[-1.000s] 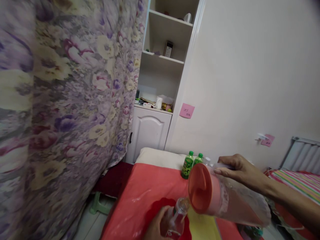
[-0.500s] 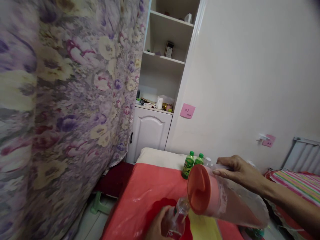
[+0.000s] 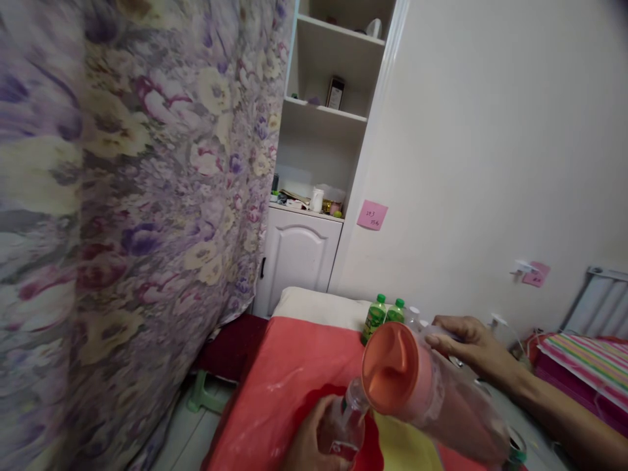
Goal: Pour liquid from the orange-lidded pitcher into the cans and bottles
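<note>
My right hand [image 3: 458, 340] is closed round the handle of a clear pitcher [image 3: 456, 405] with an orange-pink lid [image 3: 390, 369]. The pitcher lies tilted far over, its lid end toward the left, with pinkish liquid showing inside. Right by the lid is the mouth of a clear bottle [image 3: 346, 422], wrapped by my left hand [image 3: 314, 438]. Whether lid and bottle mouth touch, I cannot tell, and no stream of liquid can be made out. Beneath the bottle is a red scallop-edged mat or tray [image 3: 375, 445].
Two green-capped bottles [image 3: 375, 317] stand at the back of the table with the red cover [image 3: 294, 353]. A yellow sheet [image 3: 405, 448] lies under the pitcher. At left hangs a floral curtain [image 3: 161, 196]; a green stool [image 3: 203, 392] is on the floor. White shelves [image 3: 318, 111] rise behind.
The pitcher's lid has turned more toward me and moved slightly left, closer to the bottle mouth. Both hands keep their hold. The view has shifted a little.
</note>
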A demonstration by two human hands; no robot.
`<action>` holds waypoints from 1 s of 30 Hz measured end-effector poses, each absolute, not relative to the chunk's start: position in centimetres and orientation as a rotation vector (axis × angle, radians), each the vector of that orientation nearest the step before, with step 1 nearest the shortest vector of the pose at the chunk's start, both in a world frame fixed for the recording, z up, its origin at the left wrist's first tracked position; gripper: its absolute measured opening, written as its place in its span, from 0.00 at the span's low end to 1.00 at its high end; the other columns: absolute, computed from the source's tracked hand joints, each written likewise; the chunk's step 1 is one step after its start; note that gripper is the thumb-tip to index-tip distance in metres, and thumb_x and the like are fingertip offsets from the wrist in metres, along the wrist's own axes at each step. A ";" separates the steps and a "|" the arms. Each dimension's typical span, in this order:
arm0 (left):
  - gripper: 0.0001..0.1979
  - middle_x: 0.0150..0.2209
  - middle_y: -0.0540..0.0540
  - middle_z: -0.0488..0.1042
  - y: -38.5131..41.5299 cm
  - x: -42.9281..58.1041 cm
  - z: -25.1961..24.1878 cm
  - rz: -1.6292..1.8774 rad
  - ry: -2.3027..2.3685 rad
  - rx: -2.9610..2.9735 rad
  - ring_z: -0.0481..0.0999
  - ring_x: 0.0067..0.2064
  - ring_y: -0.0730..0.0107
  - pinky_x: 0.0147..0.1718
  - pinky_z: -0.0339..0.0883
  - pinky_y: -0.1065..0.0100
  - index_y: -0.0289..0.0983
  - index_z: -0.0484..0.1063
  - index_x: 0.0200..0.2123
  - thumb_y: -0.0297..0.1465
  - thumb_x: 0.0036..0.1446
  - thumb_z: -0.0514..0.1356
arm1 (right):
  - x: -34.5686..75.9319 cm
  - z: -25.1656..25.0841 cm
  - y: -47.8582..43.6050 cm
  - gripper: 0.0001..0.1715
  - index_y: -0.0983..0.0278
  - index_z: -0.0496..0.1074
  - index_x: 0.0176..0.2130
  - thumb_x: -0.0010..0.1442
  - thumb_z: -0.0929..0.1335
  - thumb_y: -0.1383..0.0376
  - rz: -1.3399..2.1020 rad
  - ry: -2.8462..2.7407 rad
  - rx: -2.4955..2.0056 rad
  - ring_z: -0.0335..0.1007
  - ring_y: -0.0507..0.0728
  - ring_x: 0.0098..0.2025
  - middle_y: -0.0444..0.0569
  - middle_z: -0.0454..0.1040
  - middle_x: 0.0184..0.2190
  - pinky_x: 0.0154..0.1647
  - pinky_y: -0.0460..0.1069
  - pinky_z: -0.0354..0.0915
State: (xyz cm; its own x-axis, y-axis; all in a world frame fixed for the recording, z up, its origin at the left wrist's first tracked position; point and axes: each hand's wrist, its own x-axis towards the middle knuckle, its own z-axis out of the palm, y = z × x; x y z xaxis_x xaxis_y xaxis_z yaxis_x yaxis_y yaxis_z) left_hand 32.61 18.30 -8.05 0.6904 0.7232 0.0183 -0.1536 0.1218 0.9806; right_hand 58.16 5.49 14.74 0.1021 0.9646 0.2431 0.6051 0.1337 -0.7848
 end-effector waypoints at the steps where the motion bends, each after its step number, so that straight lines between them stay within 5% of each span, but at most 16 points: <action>1: 0.43 0.60 0.33 0.75 18.3 32.5 -8.0 0.707 0.539 1.298 0.73 0.63 0.43 0.60 0.64 0.54 0.37 0.68 0.57 0.17 0.31 0.63 | 58.4 14.2 5.4 0.27 0.64 0.68 0.27 0.62 0.70 0.45 0.563 -1.554 -1.560 0.53 0.50 0.27 0.38 0.59 0.24 0.29 0.47 0.50; 9: 0.40 0.53 0.42 0.82 19.0 32.7 -8.7 0.756 0.486 1.284 0.75 0.59 0.42 0.56 0.67 0.56 0.40 0.75 0.53 0.18 0.30 0.65 | 60.9 9.2 5.2 0.31 0.63 0.67 0.23 0.57 0.73 0.42 0.492 -1.284 -1.488 0.49 0.49 0.24 0.37 0.58 0.21 0.25 0.46 0.45; 18: 0.43 0.55 0.35 0.80 20.4 33.6 -10.8 0.848 0.539 1.182 0.75 0.60 0.37 0.58 0.68 0.52 0.39 0.71 0.54 0.24 0.27 0.73 | 63.2 0.9 3.6 0.30 0.61 0.66 0.24 0.56 0.72 0.40 0.331 -0.781 -1.337 0.49 0.50 0.20 0.37 0.58 0.17 0.22 0.47 0.47; 24: 0.53 0.64 0.24 0.72 20.9 33.8 -10.8 0.819 0.554 1.172 0.70 0.65 0.30 0.60 0.67 0.49 0.35 0.66 0.56 0.37 0.22 0.81 | 63.6 -3.3 3.8 0.30 0.60 0.63 0.22 0.54 0.74 0.41 0.280 -0.640 -1.224 0.47 0.50 0.21 0.36 0.55 0.17 0.21 0.47 0.48; 30: 0.52 0.62 0.29 0.75 20.9 33.5 -10.0 0.799 0.585 1.189 0.72 0.64 0.33 0.61 0.69 0.51 0.37 0.69 0.55 0.40 0.23 0.82 | 63.7 -5.5 4.8 0.30 0.59 0.60 0.23 0.54 0.72 0.40 0.273 -0.579 -1.202 0.43 0.49 0.20 0.34 0.50 0.17 0.20 0.46 0.45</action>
State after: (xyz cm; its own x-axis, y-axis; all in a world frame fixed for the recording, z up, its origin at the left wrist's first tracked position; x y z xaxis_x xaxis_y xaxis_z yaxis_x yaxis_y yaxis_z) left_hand 33.52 20.88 -10.04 0.6002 0.7998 0.0095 -0.2329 0.1634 0.9587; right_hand 63.67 4.78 -5.47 0.8251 0.4933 0.2756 0.1015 0.3504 -0.9311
